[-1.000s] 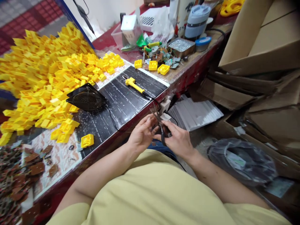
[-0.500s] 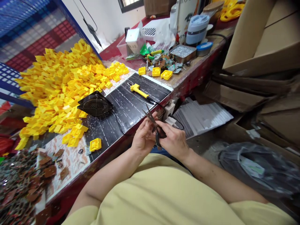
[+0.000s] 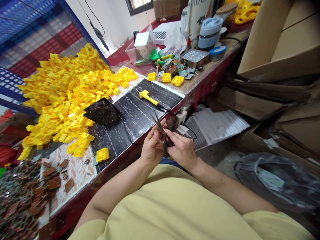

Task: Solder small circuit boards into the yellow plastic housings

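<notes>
Scissors [image 3: 160, 125] with dark handles point up and to the left, their blades slightly apart, just off the table's front edge. My right hand [image 3: 183, 148] is closed round their handles. Close beside it, my left hand [image 3: 153, 146] has its fingers bent together near the blades; what they pinch is too small to make out. Beyond the hands, a yellow soldering iron [image 3: 149, 97] lies on the black mat [image 3: 132, 111]. A black fan [image 3: 102, 112] sits on the mat's left part, and one yellow housing [image 3: 102, 154] is near the front edge.
Many yellow housings [image 3: 67, 96] are heaped at the left beside a blue crate [image 3: 82, 31]. Circuit boards [image 3: 22, 190] pile up at the lower left. A metal tray [image 3: 195, 57] of small parts stands at the back, and cardboard [image 3: 270, 66] leans at the right.
My right hand and the scissors have shifted slightly to the left. My left hand stays in nearly the same place, with its fingers still bent.
</notes>
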Tool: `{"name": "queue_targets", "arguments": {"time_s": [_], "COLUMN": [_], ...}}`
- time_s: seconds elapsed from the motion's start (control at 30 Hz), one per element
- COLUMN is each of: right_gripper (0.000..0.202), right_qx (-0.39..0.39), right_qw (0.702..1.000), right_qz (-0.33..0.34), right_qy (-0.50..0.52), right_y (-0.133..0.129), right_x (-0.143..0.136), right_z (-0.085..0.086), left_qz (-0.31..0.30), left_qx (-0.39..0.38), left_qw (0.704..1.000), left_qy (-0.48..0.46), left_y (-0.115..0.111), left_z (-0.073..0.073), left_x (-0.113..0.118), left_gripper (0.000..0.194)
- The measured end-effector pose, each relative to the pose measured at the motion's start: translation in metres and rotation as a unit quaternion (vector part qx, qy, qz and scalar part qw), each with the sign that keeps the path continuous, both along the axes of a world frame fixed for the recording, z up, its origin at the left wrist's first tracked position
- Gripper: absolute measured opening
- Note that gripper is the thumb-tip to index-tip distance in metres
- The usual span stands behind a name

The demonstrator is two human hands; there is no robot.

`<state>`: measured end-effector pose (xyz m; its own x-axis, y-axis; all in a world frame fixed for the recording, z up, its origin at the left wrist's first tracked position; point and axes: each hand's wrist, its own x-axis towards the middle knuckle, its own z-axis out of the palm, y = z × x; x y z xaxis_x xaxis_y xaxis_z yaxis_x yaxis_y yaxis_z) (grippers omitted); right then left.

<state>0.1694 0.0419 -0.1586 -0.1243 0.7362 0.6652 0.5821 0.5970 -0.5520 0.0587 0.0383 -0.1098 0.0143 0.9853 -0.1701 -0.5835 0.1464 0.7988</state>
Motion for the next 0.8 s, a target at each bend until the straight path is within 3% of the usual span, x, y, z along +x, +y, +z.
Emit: {"name": "queue_targets", "arguments": {"time_s": [0.17, 0.3, 0.5, 0.6, 0.8], "right_gripper": [0.031, 0.03, 0.051, 0.051, 0.052], "right_qx": [0.001, -0.028, -0.067, -0.08, -0.094], "right_qw": [0.999, 0.998, 0.993, 0.987, 0.984], "right_qz": [0.019, 0.035, 0.099, 0.131, 0.133], "right_qy": [0.028, 0.041, -0.012, -0.041, -0.07], "right_y": [0.003, 0.008, 0.0, -0.009, -0.013], "right_x": [0.001, 0.018, 0.049, 0.05, 0.039], "right_z": [-0.006, -0.005, 0.004, 0.006, 0.003], "left_qz": [0.014, 0.017, 0.011, -0.001, -0.054], "left_qx": [0.009, 0.011, 0.103, 0.125, 0.117], "left_qw": [1.0, 1.0, 0.982, 0.975, 0.971], "left_qy": [-0.005, 0.011, 0.159, 0.184, 0.2], "left_y": [0.001, 0.004, 0.004, 0.001, -0.004], "left_z": [-0.001, -0.004, -0.013, -0.016, -0.022], "left_x": [0.001, -0.004, -0.026, -0.033, -0.045], "left_gripper": [0.03, 0.036, 0.029, 0.028, 0.029]}}
